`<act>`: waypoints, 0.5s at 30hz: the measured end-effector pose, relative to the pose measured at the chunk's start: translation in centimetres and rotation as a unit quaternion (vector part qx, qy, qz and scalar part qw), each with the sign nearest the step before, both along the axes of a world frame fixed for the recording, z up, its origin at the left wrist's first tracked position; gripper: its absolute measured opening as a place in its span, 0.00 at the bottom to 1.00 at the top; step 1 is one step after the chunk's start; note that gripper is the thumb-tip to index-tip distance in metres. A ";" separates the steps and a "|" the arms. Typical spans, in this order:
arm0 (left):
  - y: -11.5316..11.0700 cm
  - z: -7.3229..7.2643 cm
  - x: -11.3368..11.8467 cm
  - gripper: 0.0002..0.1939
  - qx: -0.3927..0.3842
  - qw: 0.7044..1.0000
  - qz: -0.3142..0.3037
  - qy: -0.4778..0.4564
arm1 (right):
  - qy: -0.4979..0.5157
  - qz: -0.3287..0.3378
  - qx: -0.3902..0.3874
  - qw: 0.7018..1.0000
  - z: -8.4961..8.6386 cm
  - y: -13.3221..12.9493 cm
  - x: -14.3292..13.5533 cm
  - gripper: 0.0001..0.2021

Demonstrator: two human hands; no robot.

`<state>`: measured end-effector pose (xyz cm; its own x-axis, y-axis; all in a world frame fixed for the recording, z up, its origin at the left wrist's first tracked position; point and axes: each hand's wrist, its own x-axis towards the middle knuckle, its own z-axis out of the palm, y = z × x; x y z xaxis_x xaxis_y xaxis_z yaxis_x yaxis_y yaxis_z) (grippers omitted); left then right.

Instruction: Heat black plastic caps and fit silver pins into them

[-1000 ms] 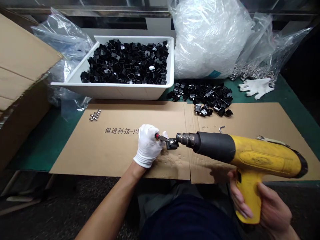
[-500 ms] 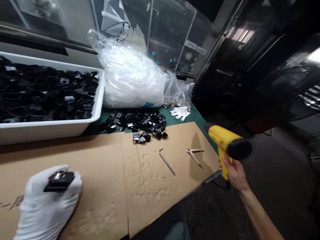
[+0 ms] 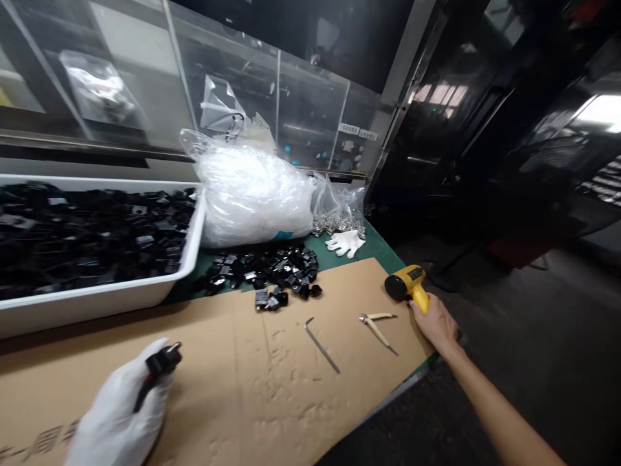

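Observation:
My left hand (image 3: 123, 408), in a white glove, is closed around a small black part (image 3: 160, 364) with a shiny metal end that points up and right. It is over the cardboard sheet (image 3: 204, 362) at the lower left. My bare right hand (image 3: 436, 320) is wrapped round the handle of a yellow heat gun (image 3: 412, 281), low at the right edge of the bench, its black end facing left. Left of the heat gun lie pliers (image 3: 376, 327) with pale handles, and farther left a hex key (image 3: 321, 346).
A white tub (image 3: 97, 294) full of black parts stands at the left. A heap of black parts (image 3: 286, 265) lies before a large plastic bag (image 3: 257, 194). Beside it are a bag of small metal pieces (image 3: 339, 220) and a white glove (image 3: 345, 243).
My right hand has lowered the heat gun to the bench's right edge and turned it. My left hand has tilted the black part, and the view has shifted upward.

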<state>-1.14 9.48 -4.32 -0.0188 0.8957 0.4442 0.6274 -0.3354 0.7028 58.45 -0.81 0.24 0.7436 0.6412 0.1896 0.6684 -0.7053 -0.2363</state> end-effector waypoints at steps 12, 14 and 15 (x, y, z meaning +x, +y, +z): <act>-5.1 1.5 0.5 0.20 -0.071 0.997 0.002 -0.020 | -0.009 0.233 0.078 0.969 1.3 -1.8 -7.6 0.28; -7.6 3.4 1.6 0.21 -0.159 0.984 -0.023 -0.076 | 0.059 0.338 0.053 0.938 0.1 -1.6 -12.2 0.23; -8.9 4.2 2.2 0.23 -0.204 0.972 -0.035 -0.115 | 0.088 0.380 0.040 0.920 -0.6 -1.5 -14.5 0.21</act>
<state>1.04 0.62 -0.11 -0.0081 0.9990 0.0431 0.4229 -0.0357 0.9055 43.96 -2.31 -0.38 0.1101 0.9779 0.1777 0.9078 -0.0261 -0.4185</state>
